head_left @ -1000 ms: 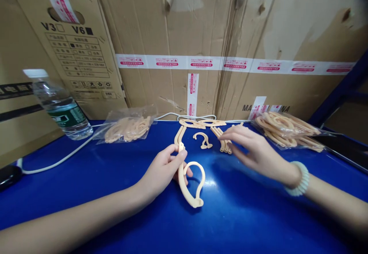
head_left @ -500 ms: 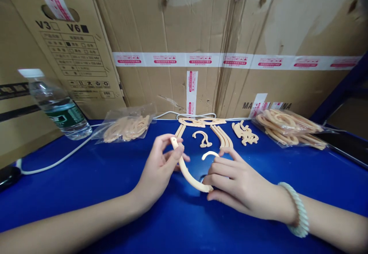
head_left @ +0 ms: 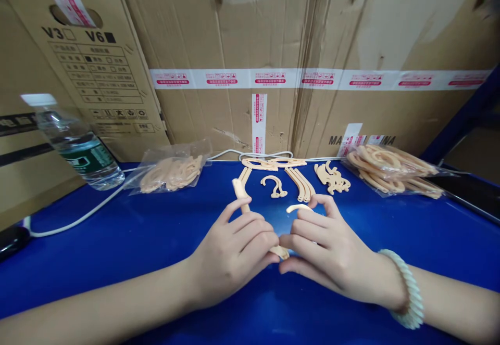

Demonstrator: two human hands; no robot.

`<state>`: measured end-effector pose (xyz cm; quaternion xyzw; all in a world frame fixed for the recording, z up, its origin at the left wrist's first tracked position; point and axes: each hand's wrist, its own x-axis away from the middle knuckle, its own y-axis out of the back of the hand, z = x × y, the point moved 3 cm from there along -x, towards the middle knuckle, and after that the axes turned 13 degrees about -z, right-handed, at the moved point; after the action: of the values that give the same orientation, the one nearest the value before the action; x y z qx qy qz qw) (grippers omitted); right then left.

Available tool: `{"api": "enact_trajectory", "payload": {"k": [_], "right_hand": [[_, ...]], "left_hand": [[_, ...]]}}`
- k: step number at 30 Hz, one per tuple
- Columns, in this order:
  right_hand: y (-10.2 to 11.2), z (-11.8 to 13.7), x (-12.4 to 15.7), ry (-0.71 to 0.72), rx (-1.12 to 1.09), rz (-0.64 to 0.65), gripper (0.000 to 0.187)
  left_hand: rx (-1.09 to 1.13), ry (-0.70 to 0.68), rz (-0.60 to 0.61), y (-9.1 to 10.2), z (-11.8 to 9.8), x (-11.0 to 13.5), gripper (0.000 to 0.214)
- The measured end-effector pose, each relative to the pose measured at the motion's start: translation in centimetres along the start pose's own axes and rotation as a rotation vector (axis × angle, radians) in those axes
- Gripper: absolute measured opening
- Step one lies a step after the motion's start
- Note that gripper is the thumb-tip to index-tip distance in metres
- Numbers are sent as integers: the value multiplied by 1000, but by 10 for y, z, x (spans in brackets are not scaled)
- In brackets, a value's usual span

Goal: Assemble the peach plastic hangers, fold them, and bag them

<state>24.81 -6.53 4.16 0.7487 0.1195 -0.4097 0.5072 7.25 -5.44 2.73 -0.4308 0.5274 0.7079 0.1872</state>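
My left hand (head_left: pixel 238 256) is closed around a curved beige hanger arm (head_left: pixel 238 188); its upper end sticks up past the fingers and its lower end shows between both hands. Close against it, my right hand (head_left: pixel 324 251) is closed on a beige hanger hook (head_left: pixel 299 208), whose curved tip pokes out above the fingers. The right thumb and fingertips also meet the lower end of the arm. How hook and arm touch is hidden by the fingers. Beyond the hands lie loose hooks (head_left: pixel 278 186) and several stacked hanger arms (head_left: pixel 299 183).
A pile of hooks (head_left: pixel 332 178) lies at right of the stacks. Clear bags of beige parts stand left (head_left: pixel 172 173) and right (head_left: pixel 390 170). A water bottle (head_left: pixel 84 152), a white cable (head_left: pixel 74 224) and cardboard boxes (head_left: pixel 226 116) edge the blue table (head_left: pixel 117 251).
My left hand has slid down the hanger arm towards my right hand and now covers its middle. The hook in my right hand has turned slightly, with its tip further right.
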Motion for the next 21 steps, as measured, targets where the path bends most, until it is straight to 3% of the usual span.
{"api": "enact_trajectory", "payload": {"k": [8, 15, 19, 21], "right_hand": [[-5, -2, 4, -130, -160, 46, 29], [-5, -6, 2, -338, -359, 89, 24], [-3, -17, 1, -658, -533, 3, 30], [-3, -24, 2, -798, -570, -63, 30]], "left_hand": [[-40, -42, 199, -8, 1, 1, 35], [-24, -38, 138, -4, 1, -1, 36], [-110, -180, 38, 7, 8, -3, 30], [-113, -147, 45, 11, 23, -6, 31]]}}
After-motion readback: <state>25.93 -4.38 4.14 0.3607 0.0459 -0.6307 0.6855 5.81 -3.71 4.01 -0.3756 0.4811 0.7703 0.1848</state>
